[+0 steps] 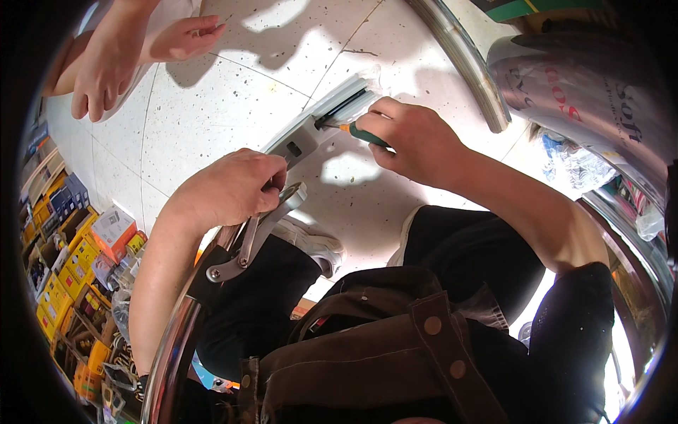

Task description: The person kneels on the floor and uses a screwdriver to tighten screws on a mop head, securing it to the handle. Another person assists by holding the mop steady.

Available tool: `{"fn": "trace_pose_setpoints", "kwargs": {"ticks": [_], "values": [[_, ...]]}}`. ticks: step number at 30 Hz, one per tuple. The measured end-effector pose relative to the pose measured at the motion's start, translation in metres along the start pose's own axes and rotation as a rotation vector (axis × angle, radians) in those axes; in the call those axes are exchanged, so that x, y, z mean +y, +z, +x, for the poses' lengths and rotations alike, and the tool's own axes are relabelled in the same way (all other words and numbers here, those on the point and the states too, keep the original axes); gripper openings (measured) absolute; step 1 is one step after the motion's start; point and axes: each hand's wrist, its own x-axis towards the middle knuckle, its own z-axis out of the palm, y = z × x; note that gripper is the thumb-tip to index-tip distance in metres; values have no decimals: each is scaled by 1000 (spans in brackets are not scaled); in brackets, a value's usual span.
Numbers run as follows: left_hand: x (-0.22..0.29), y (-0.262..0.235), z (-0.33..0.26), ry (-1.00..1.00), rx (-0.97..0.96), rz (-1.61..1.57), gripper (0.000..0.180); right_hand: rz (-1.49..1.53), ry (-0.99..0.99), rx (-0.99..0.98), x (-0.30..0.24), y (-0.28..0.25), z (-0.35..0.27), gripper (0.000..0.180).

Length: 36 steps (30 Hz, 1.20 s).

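Observation:
My right hand (417, 138) is closed around a screwdriver (369, 136) with a green and orange handle. Its tip meets the grey metal bar (305, 144) beside a dark groove, though the exact contact is too small to make out. The bar slants away from me above the floor and has a dark oval slot in its side. My left hand (240, 185) is closed over the near end of this bar, its fingers curled round it. Just below that hand sits a silver linkage arm (247, 244) with screws, joined to a black fitting (208, 272) on a curved chrome tube (169, 353).
At the upper left, another person's hands (106, 88) hang over the speckled tile floor (233, 99). Several yellow boxes (67, 272) crowd the left side. A curved metal rail (462, 56) and a large plastic-wrapped silver package (579, 92) stand at the upper right.

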Motion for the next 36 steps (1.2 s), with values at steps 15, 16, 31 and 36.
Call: {"fn": "trace_pose_setpoints", "kwargs": {"ticks": [15, 16, 31, 36], "values": [[-7, 1, -4, 20, 16, -58, 18, -249, -293, -48, -9, 0, 2, 18], [-8, 2, -4, 35, 29, -58, 18, -229, -261, -82, -10, -1, 3, 17], [-13, 2, -4, 75, 47, -152, 14, 23, -152, -91, -25, 6, 10, 17], [-8, -2, -1, 54, 25, -151, 14, -41, -178, 16, -16, 9, 16, 21]]}}
